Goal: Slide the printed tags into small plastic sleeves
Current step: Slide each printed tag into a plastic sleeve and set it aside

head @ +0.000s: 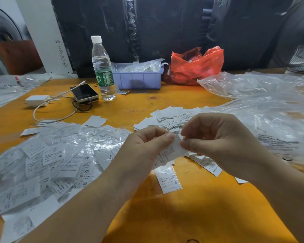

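Observation:
Above the yellow table [191,216], both hands hold one white printed tag [170,153]. My left hand [144,149] pinches its left upper edge between thumb and fingers. My right hand [218,139] pinches its right edge. I cannot tell whether a clear sleeve lies around the tag. A heap of sleeved tags [60,160] with size letters covers the table at the left. Loose white tags [172,118] lie piled beyond my hands. One tag marked S [168,179] lies flat just below the held one.
A water bottle [103,69], a phone [84,92] with cable and a white charger [37,99] stand at the back left. A blue bin [139,79] and a red plastic bag [195,65] sit behind. Large clear plastic bags [270,106] spread over the right side.

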